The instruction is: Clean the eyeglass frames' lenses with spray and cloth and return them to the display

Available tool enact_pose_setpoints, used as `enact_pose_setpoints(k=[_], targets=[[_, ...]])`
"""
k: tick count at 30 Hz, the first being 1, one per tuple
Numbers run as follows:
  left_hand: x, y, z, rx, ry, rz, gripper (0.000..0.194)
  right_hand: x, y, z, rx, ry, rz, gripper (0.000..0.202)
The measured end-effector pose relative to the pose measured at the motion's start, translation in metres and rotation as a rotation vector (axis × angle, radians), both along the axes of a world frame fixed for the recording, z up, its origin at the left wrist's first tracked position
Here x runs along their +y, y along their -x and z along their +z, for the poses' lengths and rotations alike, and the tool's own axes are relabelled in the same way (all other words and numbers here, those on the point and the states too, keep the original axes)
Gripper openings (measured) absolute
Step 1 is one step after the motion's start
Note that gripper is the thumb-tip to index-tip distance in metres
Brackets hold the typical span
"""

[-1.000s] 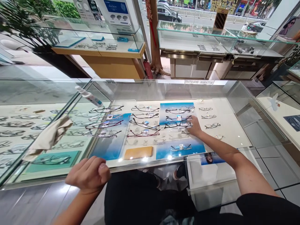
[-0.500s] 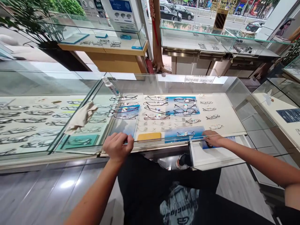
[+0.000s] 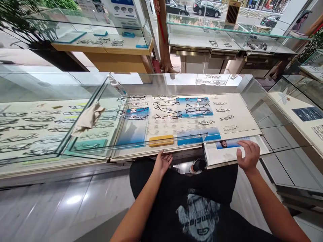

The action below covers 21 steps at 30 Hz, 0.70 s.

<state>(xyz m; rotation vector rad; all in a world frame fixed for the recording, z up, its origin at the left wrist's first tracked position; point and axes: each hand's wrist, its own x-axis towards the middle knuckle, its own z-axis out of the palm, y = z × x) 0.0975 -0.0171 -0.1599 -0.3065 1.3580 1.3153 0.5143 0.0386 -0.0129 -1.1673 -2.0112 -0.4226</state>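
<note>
Your right hand [image 3: 249, 155] is the nearer one to the printed blue card [image 3: 228, 144], which lies in the open drawer [image 3: 220, 156]. The card extends leftward from that grip, its long axis running side to side, roughly along the front of the glass display case [image 3: 141, 153]. Your right grip is bare, thumb and fingers parted and curved over the drawer's right part; you cannot tell whether the fingertips touch the card.

Your left hand [image 3: 163, 164] is to the left of the drawer, palm turned up, fingers loosely spread, nothing in them. It is by the case's front edge, just below the yellow pouch [image 3: 160, 141], a flat, smooth oblong with rounded corners, lying lengthwise across your view.

The card looks thin and glossy; the drawer is pale and shallow. Behind the clear glass, thin-rimmed spectacles [image 3: 198, 110] sit in rows, and a limp, creased beige cloth [image 3: 88, 119] drapes over a glass edge.
</note>
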Motion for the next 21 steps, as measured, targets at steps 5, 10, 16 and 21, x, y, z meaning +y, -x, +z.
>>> enact_pose_setpoints(k=[5, 10, 16, 21], targets=[[0.010, -0.001, -0.020, -0.001, 0.041, 0.049, 0.023, 0.039, 0.011, -0.009, 0.006, -0.065, -0.021, 0.026], [0.005, 0.000, -0.030, -0.005, 0.035, 0.033, 0.023, 0.074, 0.022, -0.007, 0.006, 0.080, -0.095, 0.029], [-0.027, 0.000, -0.028, -0.084, 0.035, -0.003, 0.020, 0.101, 0.024, -0.005, 0.064, 0.128, -0.141, 0.032], [-0.060, -0.006, -0.016, -0.136, 0.061, -0.018, 0.013, 0.108, 0.039, 0.008, 0.072, 0.181, -0.127, 0.033]])
